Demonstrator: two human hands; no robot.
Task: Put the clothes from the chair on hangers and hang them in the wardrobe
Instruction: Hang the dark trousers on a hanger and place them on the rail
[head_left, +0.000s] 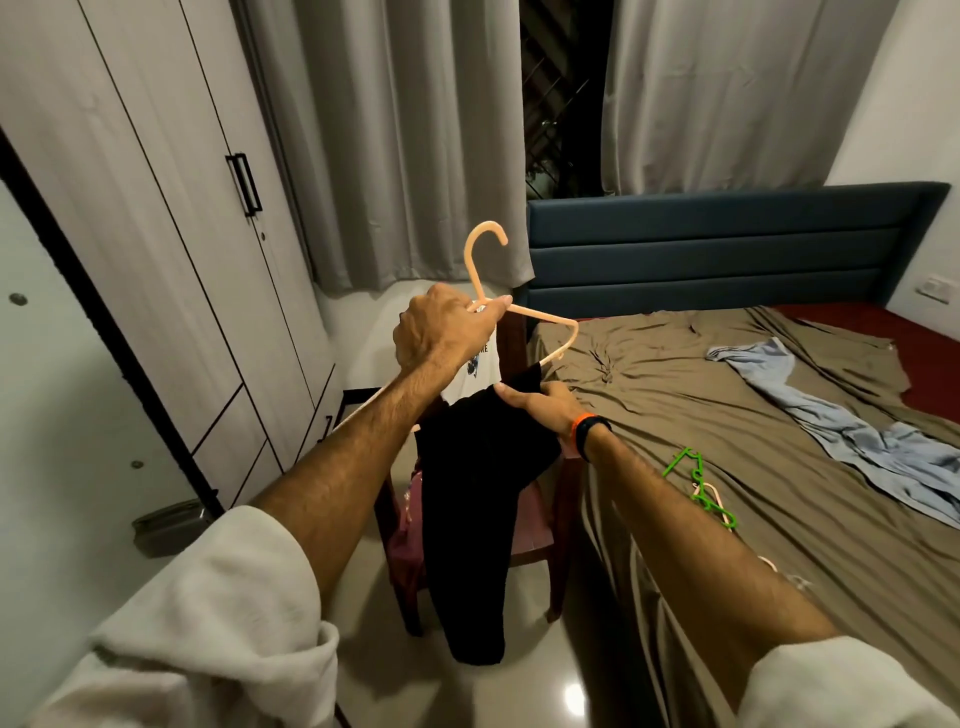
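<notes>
My left hand grips a peach plastic hanger just below its hook, held up over the chair. My right hand pinches the top edge of a black garment that hangs down in front of the dark red chair. A white printed T-shirt lies draped on the chair back behind the hanger. A maroon cloth droops off the chair's left side. The wardrobe stands to the left with its doors closed.
A bed with a rumpled olive sheet fills the right side. On it lie a green hanger, a pale pink one beside it, and a light blue garment. Grey curtains hang behind. A small bin sits on the floor at left.
</notes>
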